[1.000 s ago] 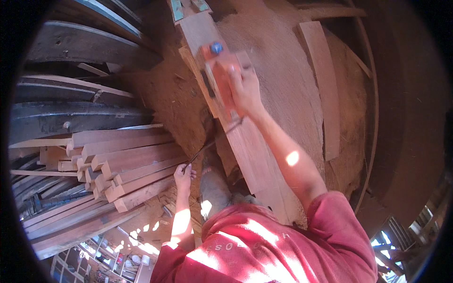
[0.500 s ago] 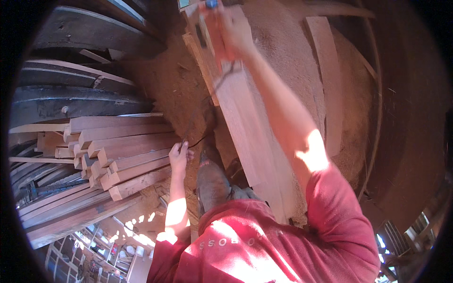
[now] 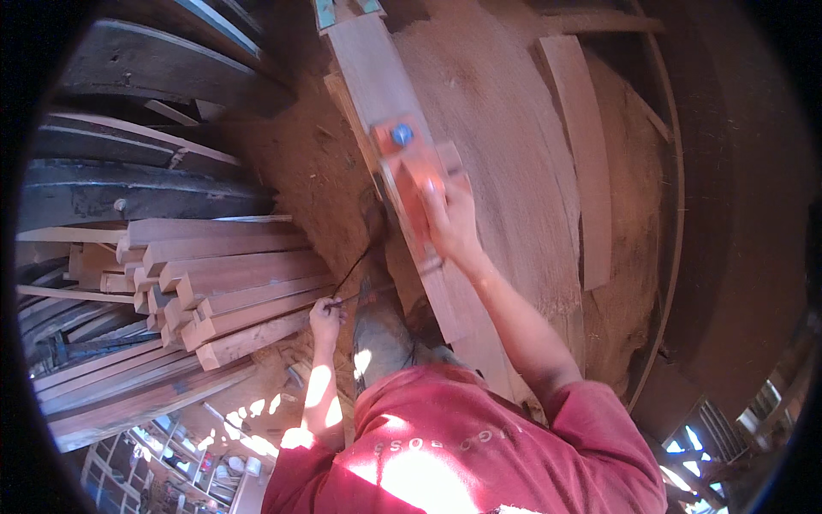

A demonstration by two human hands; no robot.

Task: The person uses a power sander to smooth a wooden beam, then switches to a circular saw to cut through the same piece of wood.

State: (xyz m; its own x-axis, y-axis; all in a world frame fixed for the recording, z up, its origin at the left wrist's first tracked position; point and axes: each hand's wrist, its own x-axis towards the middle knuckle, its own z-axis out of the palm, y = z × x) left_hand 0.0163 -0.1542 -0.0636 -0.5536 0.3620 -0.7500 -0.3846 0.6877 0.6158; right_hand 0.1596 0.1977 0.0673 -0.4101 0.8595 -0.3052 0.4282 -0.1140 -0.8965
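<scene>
My right hand (image 3: 451, 216) is closed round the handle of an orange electric planer (image 3: 400, 160) with a blue front knob. The planer sits over a long, pale reddish board (image 3: 370, 73), about midway along it; motion blurs its outline. Lower left, my left hand (image 3: 326, 318) pinches a thin dark power cord (image 3: 353, 271), held away from the board near my leg. The planer's sole is hidden against the wood.
Several squared timbers (image 3: 248, 276) are stacked at the left, their ends toward the outer side. Dark beams (image 3: 145, 184) lie beyond them. Right of the board, sawdust (image 3: 505, 128) covers a wide surface, where another plank (image 3: 582, 163) lies. Teal pieces (image 3: 325, 13) stand at the board's far end.
The planer and my right hand have come back toward me along the board, baring its far part. My left hand has shifted slightly nearer, still with the cord.
</scene>
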